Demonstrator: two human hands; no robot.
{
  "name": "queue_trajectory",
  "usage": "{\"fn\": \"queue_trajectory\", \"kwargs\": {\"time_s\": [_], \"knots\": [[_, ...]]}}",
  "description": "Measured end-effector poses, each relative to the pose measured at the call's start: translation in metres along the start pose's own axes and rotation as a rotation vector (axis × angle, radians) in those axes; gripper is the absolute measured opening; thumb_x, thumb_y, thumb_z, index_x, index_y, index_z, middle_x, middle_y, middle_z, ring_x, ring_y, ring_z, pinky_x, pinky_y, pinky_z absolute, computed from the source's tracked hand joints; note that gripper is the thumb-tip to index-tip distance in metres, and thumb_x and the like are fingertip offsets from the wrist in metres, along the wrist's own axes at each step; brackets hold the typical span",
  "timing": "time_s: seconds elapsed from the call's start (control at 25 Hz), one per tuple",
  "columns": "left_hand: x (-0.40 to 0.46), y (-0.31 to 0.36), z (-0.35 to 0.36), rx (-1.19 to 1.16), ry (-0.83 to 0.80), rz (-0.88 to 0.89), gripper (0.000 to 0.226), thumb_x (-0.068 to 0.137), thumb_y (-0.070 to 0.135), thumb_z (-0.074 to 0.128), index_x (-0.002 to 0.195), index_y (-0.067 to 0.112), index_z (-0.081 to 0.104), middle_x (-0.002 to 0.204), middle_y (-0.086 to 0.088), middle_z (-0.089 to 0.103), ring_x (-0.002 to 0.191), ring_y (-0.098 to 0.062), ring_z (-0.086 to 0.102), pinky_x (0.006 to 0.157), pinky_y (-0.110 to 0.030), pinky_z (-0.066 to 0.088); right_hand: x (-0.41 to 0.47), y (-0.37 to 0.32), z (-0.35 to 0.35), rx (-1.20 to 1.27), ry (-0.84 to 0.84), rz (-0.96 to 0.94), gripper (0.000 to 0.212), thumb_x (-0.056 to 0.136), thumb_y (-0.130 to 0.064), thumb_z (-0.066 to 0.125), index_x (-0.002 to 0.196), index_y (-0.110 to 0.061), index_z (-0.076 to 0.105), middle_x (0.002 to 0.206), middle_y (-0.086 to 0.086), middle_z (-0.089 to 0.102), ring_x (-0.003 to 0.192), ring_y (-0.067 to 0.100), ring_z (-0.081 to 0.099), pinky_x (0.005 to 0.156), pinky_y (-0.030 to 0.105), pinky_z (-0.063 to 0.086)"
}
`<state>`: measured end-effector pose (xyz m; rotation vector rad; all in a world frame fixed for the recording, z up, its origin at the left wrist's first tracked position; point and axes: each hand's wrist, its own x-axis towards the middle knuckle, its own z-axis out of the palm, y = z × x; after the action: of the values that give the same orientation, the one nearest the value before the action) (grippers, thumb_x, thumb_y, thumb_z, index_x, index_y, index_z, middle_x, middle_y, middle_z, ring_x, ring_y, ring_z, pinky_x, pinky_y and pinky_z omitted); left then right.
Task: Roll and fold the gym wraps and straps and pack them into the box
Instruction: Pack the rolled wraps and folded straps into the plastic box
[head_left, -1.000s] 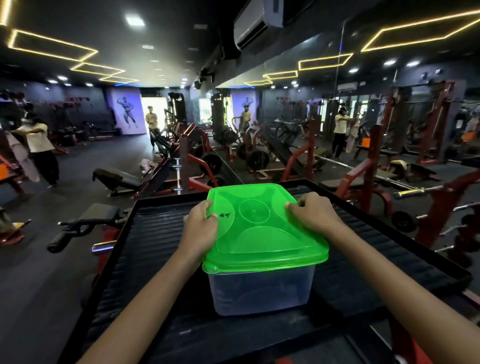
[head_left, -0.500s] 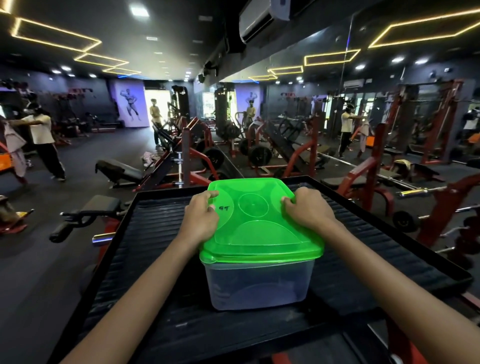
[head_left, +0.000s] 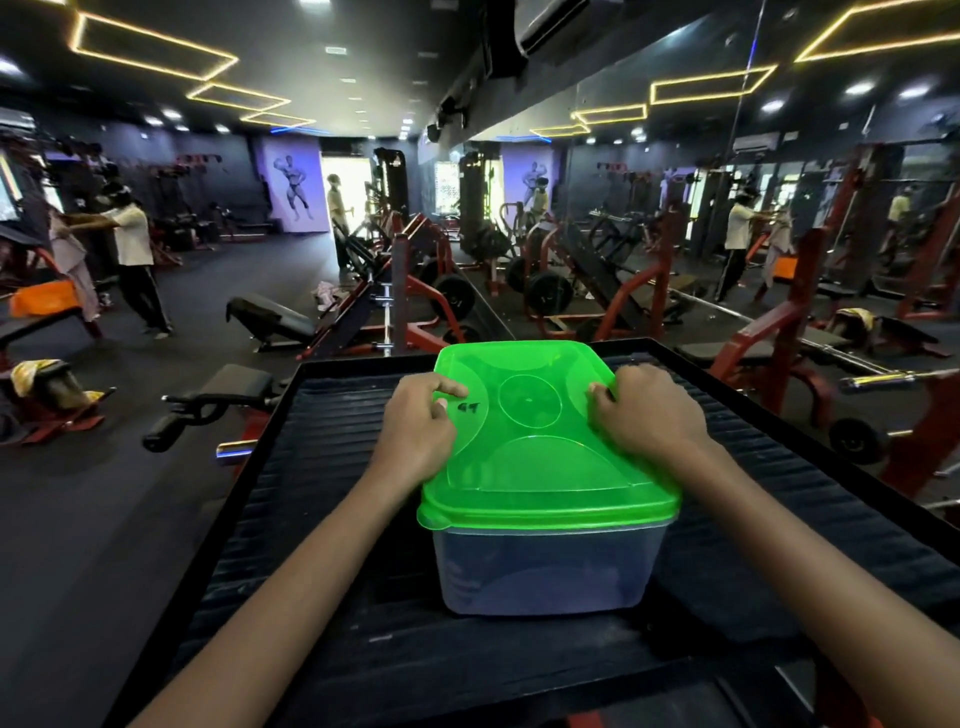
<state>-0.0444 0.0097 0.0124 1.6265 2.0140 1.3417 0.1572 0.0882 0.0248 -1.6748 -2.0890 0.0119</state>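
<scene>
A translucent plastic box with a bright green lid stands on a black ribbed platform in front of me. My left hand lies on the lid's left side, fingers curled onto its top next to a small black mark. My right hand grips the lid's far right edge. The lid sits flat on the box. No wraps or straps show, and the box's contents are too blurred to make out through its wall.
The platform has a raised rim. Beyond it stand red weight machines and a black bench, with a mirror wall on the right. A person stands at the left and another by the far doorway.
Both hands have stayed on the green lid, the left fingers curling in a little. My view has shifted slightly. The box has not moved on the platform.
</scene>
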Motion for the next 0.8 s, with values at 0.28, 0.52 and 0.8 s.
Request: {"fn": "queue_trajectory", "kwargs": {"time_s": [0.28,0.52,0.8], "knots": [[0.048,-0.003,0.014,0.247,-0.231,0.08,0.04,0.101,0.008,0.036,0.14,0.003,0.041,0.147,-0.016,0.037,0.13,-0.03,0.042,0.108,-0.034,0.033,0.041,0.005,0.017,0.098,-0.146,0.046,0.04,0.102,-0.033,0.032,0.115,-0.001,0.052,0.125,0.022,0.054,0.113,0.036,0.054,0.091,0.042,0.043],[0.086,-0.006,0.026,0.346,-0.338,0.049,0.048,0.104,0.022,0.03,0.147,0.002,0.027,0.155,-0.018,0.022,0.142,-0.033,0.025,0.117,-0.04,0.02,0.082,0.004,0.032,0.177,-0.241,0.057,0.045,0.104,-0.031,0.028,0.125,0.005,0.047,0.133,0.028,0.05,0.121,0.04,0.049,0.097,0.041,0.04],[0.114,-0.012,0.037,0.268,-0.213,0.071,0.034,0.103,0.013,0.034,0.13,-0.001,0.049,0.123,-0.02,0.052,0.095,-0.023,0.057,0.079,-0.024,0.045,0.114,-0.006,0.042,0.186,-0.297,0.093,0.051,0.106,-0.027,0.022,0.131,0.011,0.045,0.139,0.03,0.045,0.129,0.041,0.044,0.103,0.039,0.037]]}}
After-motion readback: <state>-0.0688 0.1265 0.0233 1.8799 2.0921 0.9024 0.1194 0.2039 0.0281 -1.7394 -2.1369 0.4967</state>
